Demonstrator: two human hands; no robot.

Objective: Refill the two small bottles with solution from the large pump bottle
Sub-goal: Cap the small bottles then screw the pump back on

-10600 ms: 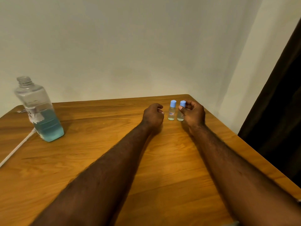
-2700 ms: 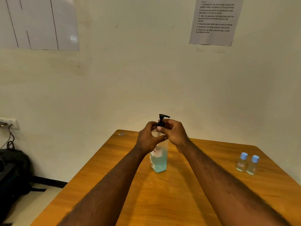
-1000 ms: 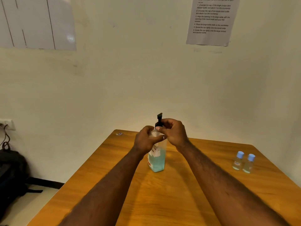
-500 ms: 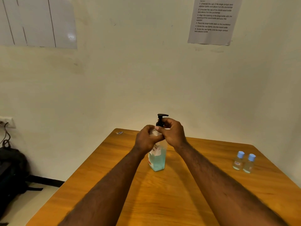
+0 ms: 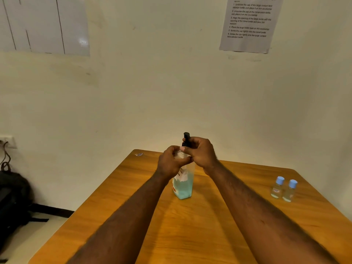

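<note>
Your left hand (image 5: 172,161) grips the large pump bottle's (image 5: 183,184) shoulder, your right hand (image 5: 200,152) pinches its black pump collar (image 5: 185,142); the clear plastic likely flexes, so hold low.

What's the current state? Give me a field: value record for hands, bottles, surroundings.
left hand: grips large pump bottle near its neck
right hand: fingers curled round pump head
large pump bottle: upright on table, blue liquid in lower part
left small bottle, right small bottle: upright, blue caps on, side by side, untouched
surroundings: printed sheet above, black bag at left
</note>
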